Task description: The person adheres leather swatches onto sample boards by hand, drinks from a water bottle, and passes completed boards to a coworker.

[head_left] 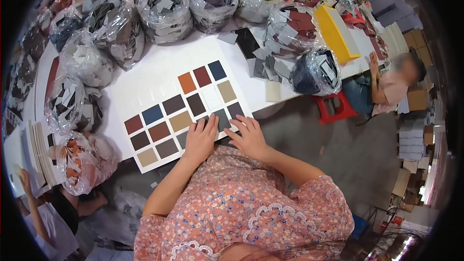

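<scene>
A white sample card (140, 159) with rows of coloured swatches lies on the table in front of me. My left hand (200, 139) rests flat on the card's lower part, its fingers stretched out at the edge of a dark grey-green swatch (223, 121). On the other side of that swatch my right hand (249, 138) has its fingers spread, near a dark purple-grey swatch (235, 110). Neither hand grips anything. One white outlined space (210, 97) sits between a dark brown swatch (195, 104) and a tan swatch (226, 91). Some lower swatches are partly hidden by my left hand.
Clear plastic bags of cut swatches, such as one with grey pieces (166, 14) and one with orange pieces (82, 159), line the table. A yellow box (333, 34) stands at the right. Another person (391, 84) sits beyond a red stool (334, 108).
</scene>
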The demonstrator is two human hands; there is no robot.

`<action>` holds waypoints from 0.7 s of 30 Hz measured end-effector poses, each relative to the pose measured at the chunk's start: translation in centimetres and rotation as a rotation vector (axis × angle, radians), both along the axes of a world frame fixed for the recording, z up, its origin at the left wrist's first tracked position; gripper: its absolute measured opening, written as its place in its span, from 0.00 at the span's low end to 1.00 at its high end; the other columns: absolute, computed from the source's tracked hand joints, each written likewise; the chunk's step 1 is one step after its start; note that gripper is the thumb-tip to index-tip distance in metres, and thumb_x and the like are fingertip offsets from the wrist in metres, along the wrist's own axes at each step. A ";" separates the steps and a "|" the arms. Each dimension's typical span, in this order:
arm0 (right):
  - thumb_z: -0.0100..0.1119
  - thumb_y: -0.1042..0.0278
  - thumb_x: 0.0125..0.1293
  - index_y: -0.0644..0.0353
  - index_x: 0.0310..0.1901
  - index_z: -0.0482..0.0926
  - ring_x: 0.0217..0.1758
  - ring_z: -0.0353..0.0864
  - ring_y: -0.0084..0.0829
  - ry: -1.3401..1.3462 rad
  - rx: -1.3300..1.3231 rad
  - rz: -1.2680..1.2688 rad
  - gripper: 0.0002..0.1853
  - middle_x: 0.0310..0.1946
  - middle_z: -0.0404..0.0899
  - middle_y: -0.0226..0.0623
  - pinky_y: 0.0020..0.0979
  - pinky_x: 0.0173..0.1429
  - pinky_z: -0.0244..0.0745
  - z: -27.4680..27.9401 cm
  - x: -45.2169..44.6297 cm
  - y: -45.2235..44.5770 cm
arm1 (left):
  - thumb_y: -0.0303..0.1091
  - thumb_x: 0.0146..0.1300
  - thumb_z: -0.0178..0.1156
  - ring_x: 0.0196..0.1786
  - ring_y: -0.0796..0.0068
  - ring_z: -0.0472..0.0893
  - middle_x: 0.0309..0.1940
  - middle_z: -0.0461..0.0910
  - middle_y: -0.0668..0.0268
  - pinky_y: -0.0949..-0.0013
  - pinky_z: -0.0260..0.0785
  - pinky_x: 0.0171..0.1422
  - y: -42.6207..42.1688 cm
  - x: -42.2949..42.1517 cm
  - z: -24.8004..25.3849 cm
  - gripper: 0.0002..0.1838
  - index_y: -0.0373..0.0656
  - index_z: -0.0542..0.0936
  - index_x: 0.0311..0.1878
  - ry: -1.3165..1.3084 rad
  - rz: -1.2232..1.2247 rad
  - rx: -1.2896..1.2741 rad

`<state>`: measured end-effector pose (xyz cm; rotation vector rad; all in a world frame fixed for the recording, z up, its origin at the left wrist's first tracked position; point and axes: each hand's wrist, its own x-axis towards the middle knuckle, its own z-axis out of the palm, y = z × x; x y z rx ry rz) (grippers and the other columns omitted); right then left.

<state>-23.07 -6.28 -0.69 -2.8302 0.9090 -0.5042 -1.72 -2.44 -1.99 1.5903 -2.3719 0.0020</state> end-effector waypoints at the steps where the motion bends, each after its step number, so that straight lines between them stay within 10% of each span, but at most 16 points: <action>1: 0.71 0.56 0.51 0.52 0.59 0.77 0.68 0.64 0.46 -0.023 0.013 -0.029 0.31 0.60 0.70 0.42 0.50 0.68 0.58 -0.1 0.0 -0.2 | 0.30 0.50 0.61 0.55 0.62 0.71 0.64 0.71 0.61 0.61 0.64 0.54 -0.1 0.1 0.1 0.33 0.37 0.73 0.63 0.021 0.003 0.002; 21: 0.69 0.49 0.51 0.55 0.58 0.75 0.75 0.55 0.49 0.028 0.039 0.052 0.33 0.65 0.67 0.43 0.55 0.72 0.53 0.2 -0.5 0.4 | 0.31 0.44 0.66 0.55 0.60 0.70 0.65 0.70 0.61 0.58 0.63 0.56 0.2 0.3 -0.2 0.37 0.37 0.73 0.63 0.065 0.000 0.002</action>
